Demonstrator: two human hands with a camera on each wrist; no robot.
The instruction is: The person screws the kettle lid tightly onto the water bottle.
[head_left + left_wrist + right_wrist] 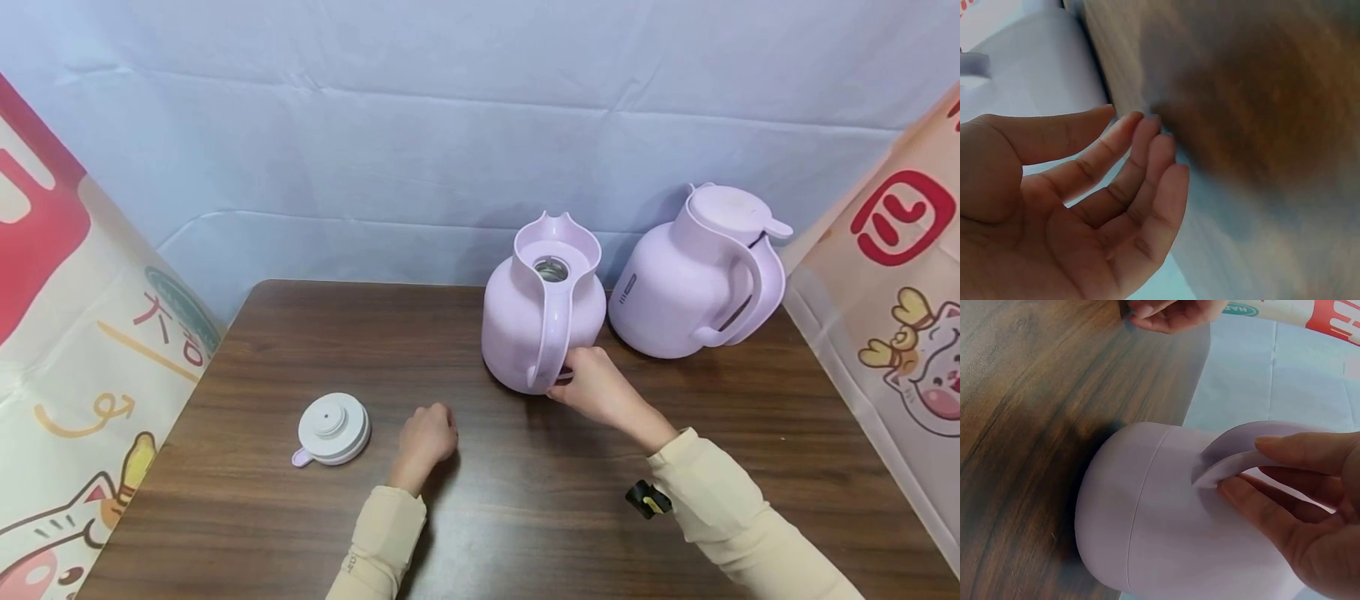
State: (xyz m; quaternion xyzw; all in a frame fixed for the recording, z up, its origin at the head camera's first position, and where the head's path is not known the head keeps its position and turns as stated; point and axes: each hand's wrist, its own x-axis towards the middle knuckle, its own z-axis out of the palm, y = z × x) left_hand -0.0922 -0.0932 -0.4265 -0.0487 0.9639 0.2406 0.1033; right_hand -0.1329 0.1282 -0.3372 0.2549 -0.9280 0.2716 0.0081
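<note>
A lilac thermos jug [510,325] stands lidless on the table, its round mouth uncovered and its handle toward me. My right hand [597,386] is at the lower end of that handle; in the right wrist view, thumb and fingers [1260,509] pinch the handle [1235,465] close to the jug's body. Over the table at centre left is my left hand [427,435], holding nothing, with loosely bent fingers in the left wrist view. Left of it lies a white jug lid [333,429] with a small lilac tab.
A second lilac jug [667,283], its lid on, stands at the back right beside the first. A small black and yellow object [647,499] shows by my right sleeve. Pale cloth [375,158] hangs behind the wooden table [510,508], and printed sheets flank it.
</note>
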